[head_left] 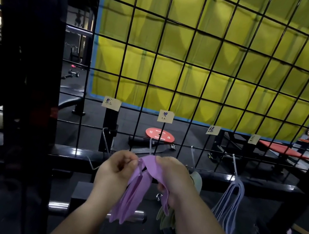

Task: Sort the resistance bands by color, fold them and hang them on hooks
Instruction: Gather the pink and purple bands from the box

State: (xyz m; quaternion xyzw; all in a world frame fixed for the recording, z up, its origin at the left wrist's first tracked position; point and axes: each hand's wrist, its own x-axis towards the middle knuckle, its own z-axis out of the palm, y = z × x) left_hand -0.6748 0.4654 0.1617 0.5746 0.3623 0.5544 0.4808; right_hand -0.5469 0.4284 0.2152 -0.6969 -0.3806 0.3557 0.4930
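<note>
Low in the frame, toward six o'clock: gripping a purple flat rubber resistance band with both bare hands. Pinching its upper edge with the left hand, at nine o'clock of the band, with curled fingers and a thumb pressed to the rubber. Clenching the other fold with the right hand, at three o'clock of the band, around a strip trailing down past the wrist. Folded over at the top between the two hands and hanging in several loose strips toward six o'clock. Held right at the tip of the second silver wire hook; cannot tell whether resting on it or only against it.

Behind, filling twelve o'clock: a black wire grid panel in front of a yellow padded wall. Along the grid's lower rows, four small beige paper labels with handwritten marks too small to read, one above each hook. Just at three o'clock of the right hand and partly hidden by it, a grey-green flat band on the third hook. Further toward three o'clock, a bundle of pale blue thin bands hanging from the fourth hook. At ten o'clock of the left hand, the first hook. Beyond the grid, at twelve o'clock of the hands, a round red weight plate flat on the dark floor.
</note>
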